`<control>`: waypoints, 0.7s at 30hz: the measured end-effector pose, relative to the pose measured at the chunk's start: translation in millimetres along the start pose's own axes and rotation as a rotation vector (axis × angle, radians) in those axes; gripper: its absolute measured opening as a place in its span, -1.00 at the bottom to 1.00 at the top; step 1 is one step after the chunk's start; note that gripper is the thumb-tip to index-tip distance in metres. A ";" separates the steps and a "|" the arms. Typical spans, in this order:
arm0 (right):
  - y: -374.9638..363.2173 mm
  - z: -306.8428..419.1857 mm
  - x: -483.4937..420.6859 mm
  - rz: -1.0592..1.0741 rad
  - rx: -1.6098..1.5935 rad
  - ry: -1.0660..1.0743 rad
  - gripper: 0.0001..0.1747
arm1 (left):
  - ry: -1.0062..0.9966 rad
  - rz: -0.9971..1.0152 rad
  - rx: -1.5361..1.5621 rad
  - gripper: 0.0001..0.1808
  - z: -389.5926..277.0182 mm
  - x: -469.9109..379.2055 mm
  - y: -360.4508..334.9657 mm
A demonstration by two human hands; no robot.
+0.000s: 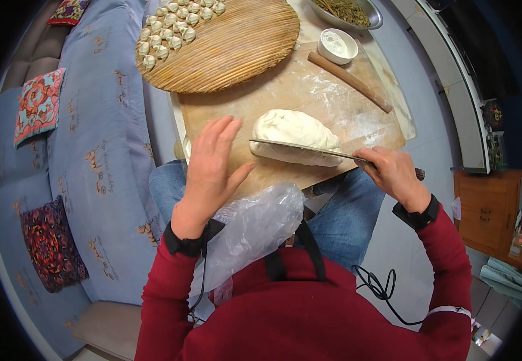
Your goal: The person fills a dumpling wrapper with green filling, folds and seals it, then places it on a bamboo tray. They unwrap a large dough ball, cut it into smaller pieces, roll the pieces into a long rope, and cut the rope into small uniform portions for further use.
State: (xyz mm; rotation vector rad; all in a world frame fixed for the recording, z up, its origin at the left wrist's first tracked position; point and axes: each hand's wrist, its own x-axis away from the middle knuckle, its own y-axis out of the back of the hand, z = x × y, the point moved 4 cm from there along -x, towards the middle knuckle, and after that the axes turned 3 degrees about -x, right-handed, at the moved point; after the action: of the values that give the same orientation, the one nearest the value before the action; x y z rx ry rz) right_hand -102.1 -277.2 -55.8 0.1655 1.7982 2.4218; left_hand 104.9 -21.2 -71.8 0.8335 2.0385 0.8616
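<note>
A large oblong lump of pale dough (294,128) lies on a flour-dusted wooden board (224,108). My right hand (391,173) grips the handle of a kitchen knife (303,148), whose long blade runs across the near side of the dough. Whether the edge has cut in cannot be told from this angle. My left hand (213,158) is over the board's left part, fingers apart and holding nothing, a short way left of the dough. Below it, a clear plastic bag (261,221) hangs at the board's near edge, over my lap.
Several folded dumplings (166,34) sit on a round woven tray (238,49) at the far left. A rolling pin (351,83), a white bowl of flour (337,46) and a metal bowl of greenish filling (349,13) are at far right. A sofa (103,158) stands left.
</note>
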 end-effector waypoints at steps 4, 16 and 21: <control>1.0 1.4 -11.0 0.062 0.007 0.030 -0.89 | -0.185 0.115 -0.117 -0.28 -10.8 -24.3 -11.6; -6.2 2.0 -34.3 0.200 0.060 0.047 -0.89 | -0.155 0.363 -0.144 -0.89 22.7 -35.1 -62.0; -9.4 8.0 -41.0 0.225 0.065 0.028 -0.90 | -0.146 0.429 -0.064 -0.92 37.1 -35.4 -66.3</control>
State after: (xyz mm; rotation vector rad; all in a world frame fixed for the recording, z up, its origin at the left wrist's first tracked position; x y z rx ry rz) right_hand -60.0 -273.5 -63.2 0.3605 1.9683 2.5247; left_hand 135.6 -75.0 -128.3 1.2851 1.7210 1.0562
